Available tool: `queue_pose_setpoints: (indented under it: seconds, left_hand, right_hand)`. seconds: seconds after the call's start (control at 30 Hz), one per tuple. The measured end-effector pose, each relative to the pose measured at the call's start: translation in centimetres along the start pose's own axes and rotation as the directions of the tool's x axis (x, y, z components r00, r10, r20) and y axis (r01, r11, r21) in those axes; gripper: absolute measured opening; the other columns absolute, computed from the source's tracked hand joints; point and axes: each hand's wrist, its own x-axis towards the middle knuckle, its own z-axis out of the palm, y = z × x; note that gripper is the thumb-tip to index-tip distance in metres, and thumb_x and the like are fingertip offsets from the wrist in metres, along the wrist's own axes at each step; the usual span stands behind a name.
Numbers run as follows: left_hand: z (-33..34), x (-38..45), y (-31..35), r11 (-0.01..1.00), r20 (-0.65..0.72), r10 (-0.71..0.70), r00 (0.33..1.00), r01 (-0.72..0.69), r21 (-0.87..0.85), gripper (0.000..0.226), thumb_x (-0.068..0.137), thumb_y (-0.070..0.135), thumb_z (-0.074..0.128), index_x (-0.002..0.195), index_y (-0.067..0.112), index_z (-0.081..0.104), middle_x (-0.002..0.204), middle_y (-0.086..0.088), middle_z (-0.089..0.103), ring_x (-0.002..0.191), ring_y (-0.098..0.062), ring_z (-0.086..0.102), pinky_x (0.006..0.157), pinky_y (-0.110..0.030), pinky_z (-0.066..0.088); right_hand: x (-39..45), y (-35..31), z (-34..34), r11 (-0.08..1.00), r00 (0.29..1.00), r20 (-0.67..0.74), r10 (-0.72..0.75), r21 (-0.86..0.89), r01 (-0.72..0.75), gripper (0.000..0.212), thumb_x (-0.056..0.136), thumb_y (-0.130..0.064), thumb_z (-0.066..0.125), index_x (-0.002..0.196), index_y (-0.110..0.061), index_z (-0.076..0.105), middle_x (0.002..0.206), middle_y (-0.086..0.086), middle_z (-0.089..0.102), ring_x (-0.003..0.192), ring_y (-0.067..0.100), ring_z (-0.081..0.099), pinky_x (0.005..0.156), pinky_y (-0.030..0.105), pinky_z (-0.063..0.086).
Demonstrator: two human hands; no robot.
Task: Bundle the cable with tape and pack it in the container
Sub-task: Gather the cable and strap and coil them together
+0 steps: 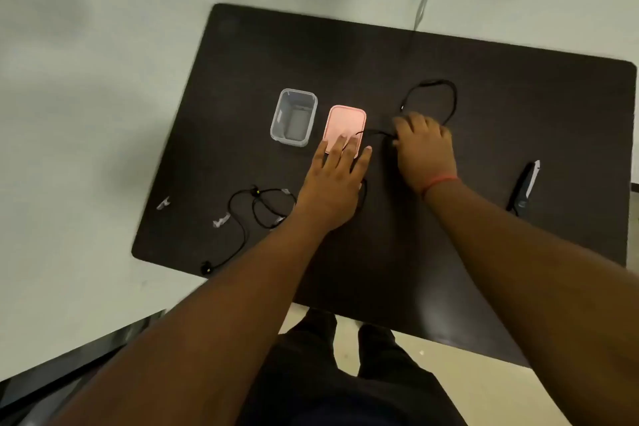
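Observation:
A black cable (446, 93) loops on the dark table (518, 107) behind my right hand (423, 149), whose fingers curl down on the cable's near part. My left hand (337, 183) lies flat with fingers spread, its tips on the pink lid (347, 121). Left of the lid stands a clear container (294, 117), open and holding nothing. A second black cable (242, 218) sprawls at the near left with small tape pieces (221, 220) beside it.
A folding knife (525, 187) lies at the right side of the table. Another scrap of tape (163, 203) sits near the left edge. The cable's plug (206, 267) hangs at the near-left edge. My legs stand below the front edge.

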Motion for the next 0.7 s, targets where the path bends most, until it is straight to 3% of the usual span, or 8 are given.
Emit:
queue_pose_setpoints:
  seconds: [0.1, 0.17, 0.3, 0.5, 0.63, 0.7]
  left_hand:
    - [-0.5, 0.6, 0.2, 0.999, -0.022, 0.034, 0.999, -0.035, -0.010, 0.042, 0.091, 0.030, 0.048, 0.128, 0.012, 0.052, 0.137, -0.014, 0.056, 0.135, -0.033, 0.043, 0.118, -0.057, 0.021]
    - [-0.6, 0.4, 0.4, 0.999, -0.046, 0.051, 0.998, -0.052, -0.005, 0.030, 0.090, 0.029, 0.049, 0.113, 0.013, 0.060, 0.121, -0.011, 0.064, 0.122, -0.031, 0.053, 0.117, -0.056, 0.024]
    - [-0.3, 0.4, 0.5, 0.997, -0.066, 0.048, 0.997, -0.052, -0.054, 0.027, 0.090, 0.029, 0.050, 0.109, 0.015, 0.064, 0.113, -0.008, 0.067, 0.116, -0.029, 0.057, 0.116, -0.056, 0.026]
    - [-1.5, 2.2, 0.4, 0.957, -0.123, -0.103, 0.987, 0.064, -0.284, 0.022, 0.093, 0.027, 0.049, 0.105, 0.018, 0.065, 0.107, -0.004, 0.070, 0.107, -0.024, 0.061, 0.116, -0.049, 0.030]
    - [-3.6, 3.7, 0.3, 0.805, -0.151, -0.279, 0.948, 0.146, -0.575, 0.021, 0.095, 0.022, 0.051, 0.107, 0.011, 0.064, 0.108, -0.009, 0.069, 0.100, -0.023, 0.059, 0.094, -0.036, 0.045]
    - [-5.3, 4.1, 0.4, 0.679, -0.088, -0.347, 0.934, 0.185, -0.710, 0.024, 0.098, 0.022, 0.049, 0.113, 0.009, 0.062, 0.114, -0.009, 0.066, 0.105, -0.021, 0.057, 0.088, -0.030, 0.044]
  right_hand:
    - [4.2, 0.8, -0.8, 0.998, 0.998, -0.053, 0.029, -0.062, -0.032, 0.046, 0.086, -0.010, 0.055, 0.131, -0.012, 0.049, 0.132, 0.021, 0.049, 0.117, 0.045, 0.047, 0.096, 0.058, 0.041]
    - [6.9, 1.4, -1.4, 0.990, 1.000, 0.002, 0.006, -0.143, -0.006, 0.046, 0.085, -0.012, 0.060, 0.130, -0.012, 0.051, 0.132, 0.022, 0.047, 0.119, 0.047, 0.044, 0.097, 0.059, 0.039]
    - [9.3, 2.6, -1.0, 0.950, 0.992, 0.106, -0.073, -0.295, 0.101, 0.037, 0.085, -0.015, 0.063, 0.121, -0.011, 0.058, 0.127, 0.020, 0.052, 0.118, 0.045, 0.044, 0.098, 0.060, 0.039]
    - [9.8, 3.7, -0.7, 0.924, 0.972, 0.120, -0.200, -0.306, 0.228, 0.037, 0.085, -0.015, 0.062, 0.121, -0.011, 0.057, 0.123, 0.017, 0.057, 0.115, 0.039, 0.050, 0.100, 0.059, 0.038]
    - [8.4, 4.1, -1.1, 0.945, 0.955, 0.081, -0.284, -0.142, 0.293, 0.031, 0.085, -0.008, 0.057, 0.116, -0.013, 0.056, 0.116, 0.016, 0.062, 0.113, 0.037, 0.055, 0.110, 0.060, 0.025]
    - [6.4, 3.8, -2.2, 0.932, 0.932, -0.004, -0.362, 0.002, 0.362, 0.026, 0.082, -0.003, 0.055, 0.105, -0.016, 0.057, 0.103, 0.013, 0.064, 0.102, 0.035, 0.059, 0.106, 0.055, 0.030]
